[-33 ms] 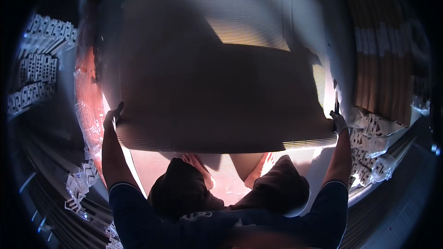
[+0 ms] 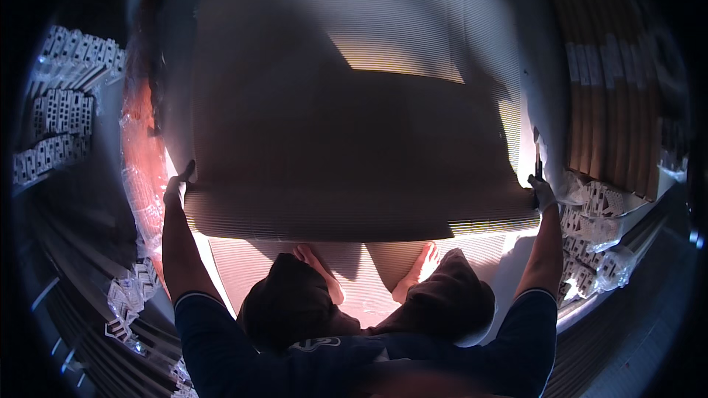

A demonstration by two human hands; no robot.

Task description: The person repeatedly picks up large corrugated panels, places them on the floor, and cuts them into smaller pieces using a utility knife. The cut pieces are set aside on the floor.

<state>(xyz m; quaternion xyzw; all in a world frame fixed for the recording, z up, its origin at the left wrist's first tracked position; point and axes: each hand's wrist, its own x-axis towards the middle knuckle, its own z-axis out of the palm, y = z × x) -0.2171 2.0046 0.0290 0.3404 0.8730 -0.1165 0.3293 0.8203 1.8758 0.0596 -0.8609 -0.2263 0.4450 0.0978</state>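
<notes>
Spanning the centre of the view: large corrugated sheet (image 2: pixel 332 125), near edge toward 6 o'clock. Left hand (image 2: pixel 178 183), 8 o'clock, fingers grasping the sheet's side edge. Right hand (image 2: pixel 543 193), 4 o'clock, at the opposite edge, fingers around a slim dark tool (image 2: pixel 538 170); cannot tell if they pinch the sheet too. Bare feet (image 2: pixel 417 273) at 6, orange wrapped stack (image 2: pixel 141 147) at 9, long brown pieces (image 2: pixel 608 118) at 2–3.

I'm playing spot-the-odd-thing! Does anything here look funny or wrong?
Nothing looks spilled. But the feet are bare, which seems odd around work things. And the right hand, at the right edge of the sheet, has a thin tool sticking out, maybe sharp.
</notes>
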